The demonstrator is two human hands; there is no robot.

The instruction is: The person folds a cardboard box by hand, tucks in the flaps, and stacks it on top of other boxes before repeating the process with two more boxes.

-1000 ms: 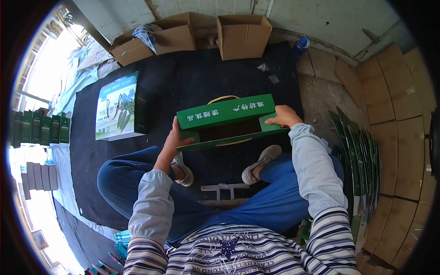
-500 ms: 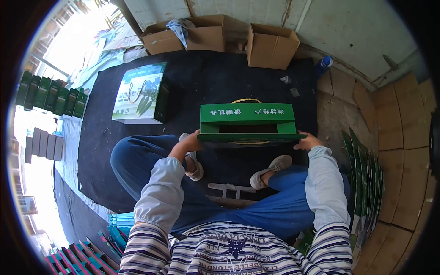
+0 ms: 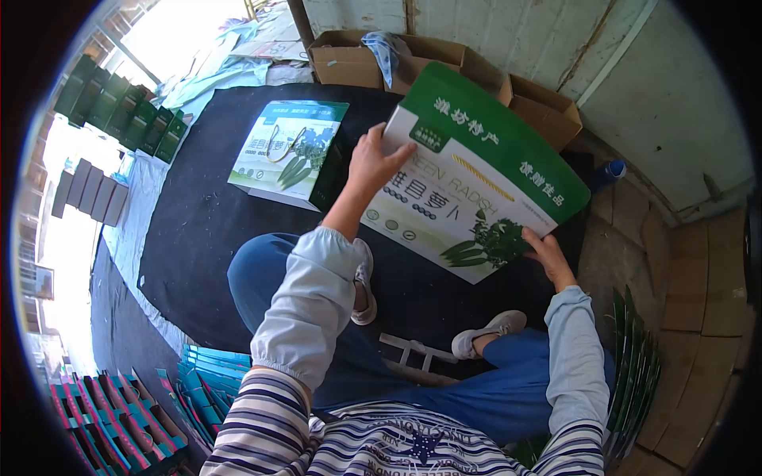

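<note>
A green and white gift box (image 3: 432,202) printed with radishes, with a yellow rope handle (image 3: 482,176) on its front, is tilted in front of me above the black mat. Its green top flap (image 3: 492,131) stands up along the far side. My left hand (image 3: 378,163) grips the box's left edge, thumb on the printed face. At the lower right edge my right hand (image 3: 550,255) holds on, with its thumb on the front; the fingers behind are partly hidden. Another gift box (image 3: 290,151) with the same print stands to the left, touched by neither hand.
Several cardboard cartons (image 3: 345,63) line the wall, one with a cloth (image 3: 382,54) over its rim. Green boxes (image 3: 119,107) stand in a row at far left. Flat green cartons (image 3: 631,373) lean on my right; teal and red ones (image 3: 115,424) lie lower left. A blue object (image 3: 609,173) is at right.
The held box has been raised and turned, so its printed front now faces me and its flap stands up. Both hands have shifted on its edges. My view has swung too.
</note>
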